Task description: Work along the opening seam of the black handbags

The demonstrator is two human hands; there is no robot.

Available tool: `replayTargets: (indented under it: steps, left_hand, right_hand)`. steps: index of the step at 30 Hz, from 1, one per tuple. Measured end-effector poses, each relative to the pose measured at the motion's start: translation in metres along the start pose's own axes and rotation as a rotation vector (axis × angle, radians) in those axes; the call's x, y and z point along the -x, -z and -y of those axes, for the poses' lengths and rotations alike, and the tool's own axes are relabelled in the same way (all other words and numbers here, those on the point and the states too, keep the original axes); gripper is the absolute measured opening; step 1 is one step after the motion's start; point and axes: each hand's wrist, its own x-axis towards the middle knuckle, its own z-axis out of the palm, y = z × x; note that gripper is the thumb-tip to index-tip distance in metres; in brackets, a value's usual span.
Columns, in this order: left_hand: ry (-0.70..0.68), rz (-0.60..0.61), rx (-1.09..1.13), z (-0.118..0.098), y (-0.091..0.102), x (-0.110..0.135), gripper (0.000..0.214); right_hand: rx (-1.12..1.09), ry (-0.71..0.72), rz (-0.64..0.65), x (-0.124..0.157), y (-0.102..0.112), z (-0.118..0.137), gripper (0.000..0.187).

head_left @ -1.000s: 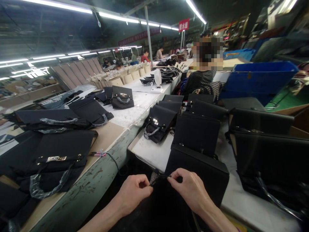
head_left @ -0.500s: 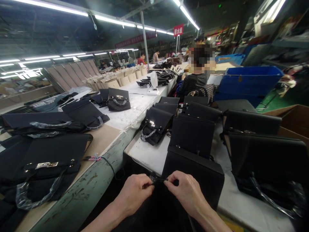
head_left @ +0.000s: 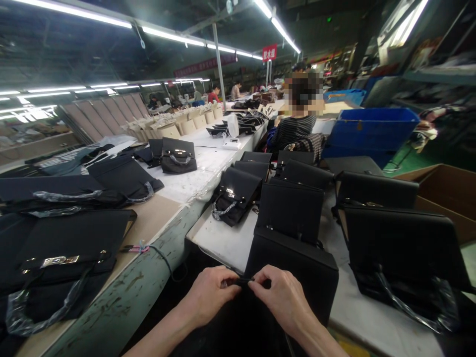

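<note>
Head view. Both hands low centre, near each other but apart: left hand [head_left: 214, 291] and right hand [head_left: 281, 296] each pinch, thumb to fingers, one end of a thin black strip [head_left: 244, 281]. Strip short, narrow, held roughly level across the small gap between fingertips; finer detail too dark to read. Cannot tell whether it joins the dark mass below.

Strip lies just short of the right tabletop's [head_left: 226, 240] near edge, beside the lower left of a large black bag [head_left: 293, 270]. Pale surface shows at that tabletop's near left corner, again in a lane toward the right-hand bag [head_left: 397, 238]. Dark gap left of the hands, up to the scuffed green side of the long tabletop [head_left: 169, 203]; pink-handled tool [head_left: 139, 249] at its edge.

Farther: cardboard box [head_left: 449, 193] right, blue bin [head_left: 372, 128], person in striped top [head_left: 295, 131].
</note>
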Motion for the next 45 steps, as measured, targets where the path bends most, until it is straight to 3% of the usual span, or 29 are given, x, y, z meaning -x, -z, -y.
replayTargets:
  steps: [6, 13, 26, 45]
  left_hand:
    - [0.044, 0.076, 0.195, 0.003, -0.002, -0.008, 0.021]
    - [0.049, 0.078, 0.201, -0.005, -0.003, -0.001, 0.019]
    - [0.063, 0.056, 0.222, -0.010, -0.004, 0.004, 0.016]
    - [-0.038, 0.098, 0.262, -0.010, -0.001, 0.003, 0.020]
  right_hand:
    - [-0.083, -0.001, 0.035, 0.002, 0.006, -0.002, 0.012]
    - [-0.222, 0.083, 0.132, 0.004, 0.023, -0.010, 0.011]
    - [-0.112, 0.293, 0.170, -0.001, 0.031, -0.017, 0.009]
    - [-0.104, 0.067, 0.133, -0.003, 0.022, -0.010, 0.013]
